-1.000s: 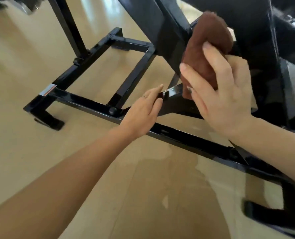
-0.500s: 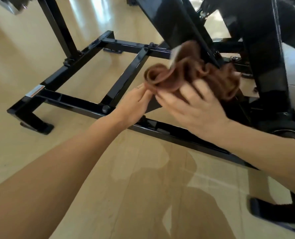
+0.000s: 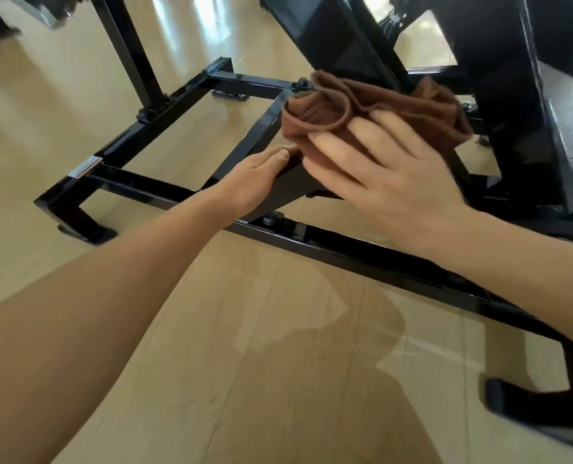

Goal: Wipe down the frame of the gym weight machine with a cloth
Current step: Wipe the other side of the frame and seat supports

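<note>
Cloth [image 3: 372,108], brown and soft, sits bunched in loose folds against the low sloping plate of the frame [image 3: 164,120], near its middle cross-bar. A second ago it was balled high on the upright; now it's come down, so the wipe moves to the base. The right hand [image 3: 385,182] presses it with flat, spread fingers; the left hand [image 3: 255,185] rests straight fingers on the plate's edge. Glossy black square tubing, pale shiny wood floor [image 3: 245,363].
</note>
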A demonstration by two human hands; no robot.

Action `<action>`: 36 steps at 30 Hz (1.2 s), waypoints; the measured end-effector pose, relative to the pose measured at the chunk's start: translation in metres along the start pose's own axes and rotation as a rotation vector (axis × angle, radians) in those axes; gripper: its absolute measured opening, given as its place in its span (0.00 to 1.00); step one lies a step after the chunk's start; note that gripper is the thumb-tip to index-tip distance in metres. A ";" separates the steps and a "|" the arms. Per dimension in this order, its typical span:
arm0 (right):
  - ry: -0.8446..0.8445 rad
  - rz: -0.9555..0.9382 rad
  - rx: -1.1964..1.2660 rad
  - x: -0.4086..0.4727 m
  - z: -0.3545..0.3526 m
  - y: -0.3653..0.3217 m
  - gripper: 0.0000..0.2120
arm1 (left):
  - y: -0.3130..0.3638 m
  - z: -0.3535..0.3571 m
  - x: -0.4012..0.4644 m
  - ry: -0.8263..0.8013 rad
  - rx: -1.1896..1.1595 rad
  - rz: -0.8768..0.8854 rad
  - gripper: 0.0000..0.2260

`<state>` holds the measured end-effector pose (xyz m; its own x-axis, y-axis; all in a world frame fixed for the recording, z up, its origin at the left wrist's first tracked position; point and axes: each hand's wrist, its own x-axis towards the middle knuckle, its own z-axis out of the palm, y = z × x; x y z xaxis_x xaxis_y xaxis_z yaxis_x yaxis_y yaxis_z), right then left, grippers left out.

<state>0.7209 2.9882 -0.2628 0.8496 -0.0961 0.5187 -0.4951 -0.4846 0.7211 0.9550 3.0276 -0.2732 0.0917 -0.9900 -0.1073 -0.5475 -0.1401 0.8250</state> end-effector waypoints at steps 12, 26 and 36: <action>-0.450 -0.072 0.134 0.072 0.016 -0.089 0.26 | -0.109 -0.016 -0.006 -0.023 0.334 -0.233 0.28; -0.782 0.033 0.505 0.140 0.044 -0.139 0.22 | -0.162 -0.018 -0.012 0.143 0.557 -0.127 0.37; -0.828 0.034 0.341 0.126 0.020 -0.076 0.27 | -0.173 -0.024 -0.011 0.135 0.427 -0.101 0.37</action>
<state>0.8688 2.9957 -0.2610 0.7600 -0.6476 -0.0552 -0.5536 -0.6896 0.4669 1.0688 3.0629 -0.4015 0.2544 -0.9639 -0.0785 -0.8215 -0.2582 0.5084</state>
